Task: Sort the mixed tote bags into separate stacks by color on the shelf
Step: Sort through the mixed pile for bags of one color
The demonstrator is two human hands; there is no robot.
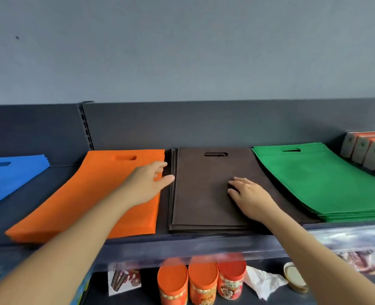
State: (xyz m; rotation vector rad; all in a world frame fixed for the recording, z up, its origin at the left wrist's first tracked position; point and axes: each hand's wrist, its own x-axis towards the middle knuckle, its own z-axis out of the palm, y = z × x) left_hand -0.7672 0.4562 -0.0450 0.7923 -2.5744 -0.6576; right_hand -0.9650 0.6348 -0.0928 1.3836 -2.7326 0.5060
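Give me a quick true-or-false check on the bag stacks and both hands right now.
1. The right hand lies flat on the brown stack. True.
2. The green stack sits between the orange and brown stacks. False: it lies right of the brown stack, and the orange stack lies on the brown stack's left.
3. The left hand grips a blue bag. False: it holds nothing. Its fingers stretch over the orange stack's right edge, and the blue stack lies far left.
4. Orange canisters stand below the shelf. True.
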